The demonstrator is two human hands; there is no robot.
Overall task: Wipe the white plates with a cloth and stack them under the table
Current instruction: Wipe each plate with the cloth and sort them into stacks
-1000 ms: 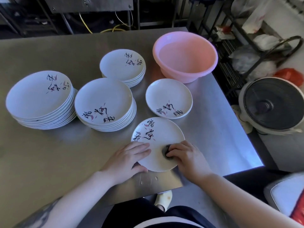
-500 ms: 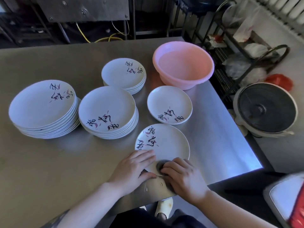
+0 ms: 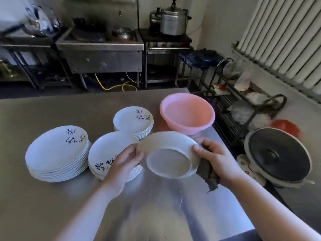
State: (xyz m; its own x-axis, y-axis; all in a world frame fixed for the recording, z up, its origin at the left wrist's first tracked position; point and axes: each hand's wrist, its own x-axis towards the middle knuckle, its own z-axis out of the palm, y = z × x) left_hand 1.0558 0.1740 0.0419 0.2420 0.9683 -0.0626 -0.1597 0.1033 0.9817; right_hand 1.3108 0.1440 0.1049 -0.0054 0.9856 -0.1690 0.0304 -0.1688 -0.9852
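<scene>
A white plate (image 3: 167, 159) is held up above the steel table (image 3: 52, 206), tilted with its underside and foot ring facing me. My left hand (image 3: 124, 164) grips its left rim. My right hand (image 3: 215, 158) holds its right rim together with a dark grey cloth (image 3: 207, 173) that hangs below the fingers. Three stacks of white plates with black brush lettering stand on the table: a large stack (image 3: 57, 152) at left, a middle stack (image 3: 107, 150) partly behind my left hand, a smaller stack (image 3: 132, 119) farther back. The plate hides the table behind it.
A pink plastic basin (image 3: 187, 113) stands at the table's far right. Beyond the right edge are a round electric pan (image 3: 278, 153) on the floor and a black wire rack (image 3: 243, 105) with bags. Steel counters and pots line the back wall.
The plate lay flat on the table under the wiping cloth; now both hands have lifted it and turned its underside toward me. The camera has tilted up.
</scene>
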